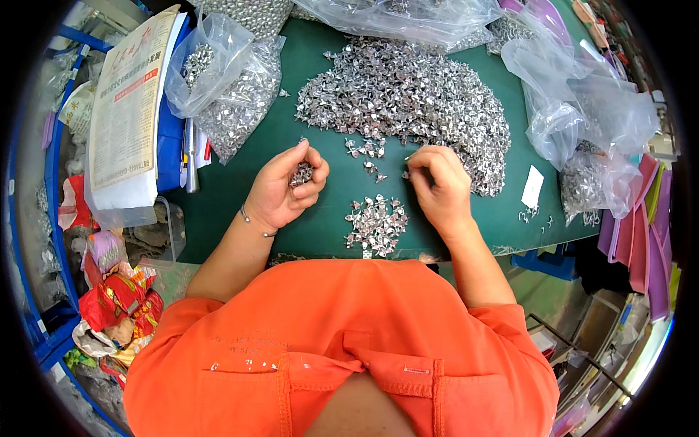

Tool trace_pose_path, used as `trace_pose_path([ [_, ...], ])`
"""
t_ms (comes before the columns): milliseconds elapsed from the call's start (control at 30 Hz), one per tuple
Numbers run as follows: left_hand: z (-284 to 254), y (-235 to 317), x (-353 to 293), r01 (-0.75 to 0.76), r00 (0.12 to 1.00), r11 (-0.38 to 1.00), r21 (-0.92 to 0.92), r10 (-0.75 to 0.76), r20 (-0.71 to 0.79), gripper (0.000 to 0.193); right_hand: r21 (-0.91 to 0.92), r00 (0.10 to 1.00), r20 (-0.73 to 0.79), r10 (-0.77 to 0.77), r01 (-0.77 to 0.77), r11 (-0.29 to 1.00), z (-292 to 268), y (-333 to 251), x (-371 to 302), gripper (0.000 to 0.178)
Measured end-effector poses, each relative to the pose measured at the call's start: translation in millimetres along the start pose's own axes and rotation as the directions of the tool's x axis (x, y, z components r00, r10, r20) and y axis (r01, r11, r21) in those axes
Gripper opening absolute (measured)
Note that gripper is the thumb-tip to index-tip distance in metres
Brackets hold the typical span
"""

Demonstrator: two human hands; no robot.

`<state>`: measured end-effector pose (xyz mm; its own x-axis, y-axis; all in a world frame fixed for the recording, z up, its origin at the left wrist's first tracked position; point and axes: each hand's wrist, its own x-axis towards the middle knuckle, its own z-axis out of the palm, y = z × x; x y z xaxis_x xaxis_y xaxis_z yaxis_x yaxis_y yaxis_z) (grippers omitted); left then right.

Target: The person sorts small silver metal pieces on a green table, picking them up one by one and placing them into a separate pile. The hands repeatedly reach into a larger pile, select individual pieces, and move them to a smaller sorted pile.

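My left hand (271, 191) is curled palm up around a small heap of shiny silver metal pieces (301, 173); another piece shows at its thumb tip. Across from it, my right hand (443, 191) is closed in a pinch at the lower edge of a large pile of the same small bent metal pieces (408, 95). What its fingertips hold, if anything, is too small to make out. Between my hands lie a few loose metal pieces (368, 149). A smaller heap of metal pieces (376, 224) sits closer to my body, near the table's front edge.
Clear plastic bags of metal parts (237, 102) stand at the left back, beside a blue holder with a newspaper (131, 102). More plastic bags (582, 116) lie at the right, near a white paper slip (532, 187). The green table (218, 211) ends just before my body.
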<state>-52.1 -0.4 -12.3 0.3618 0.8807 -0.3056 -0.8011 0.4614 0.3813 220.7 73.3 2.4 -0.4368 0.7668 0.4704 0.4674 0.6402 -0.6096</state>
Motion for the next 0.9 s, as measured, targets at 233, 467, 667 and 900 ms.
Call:
trace_pose_path([
  [233,-0.5,-1.5,0.6,-0.004,1.0,1.0,0.001,0.004,-0.013,0.04,0.077,0.992,-0.003,0.123,-0.122,0.99,-24.8,7.7,-19.2,0.015],
  [467,0.4,-1.0,1.3,-0.01,1.0,1.0,0.011,0.01,-0.012,0.04,-0.036,0.998,0.059,0.03,-0.028,0.999,-11.2,1.1,-13.1,0.014],
  [667,1.9,-1.1,1.0,-0.017,1.0,1.0,0.013,0.017,-0.017,0.04,0.342,0.89,0.438,0.125,-0.293,0.893,-36.5,-12.4,-11.8,0.015],
  [900,0.5,-0.3,1.4,-0.007,1.0,1.0,-0.006,0.007,0.001,0.041,0.201,0.944,0.324,-0.061,-0.005,0.98,-10.3,-13.2,-10.1,0.017],
])
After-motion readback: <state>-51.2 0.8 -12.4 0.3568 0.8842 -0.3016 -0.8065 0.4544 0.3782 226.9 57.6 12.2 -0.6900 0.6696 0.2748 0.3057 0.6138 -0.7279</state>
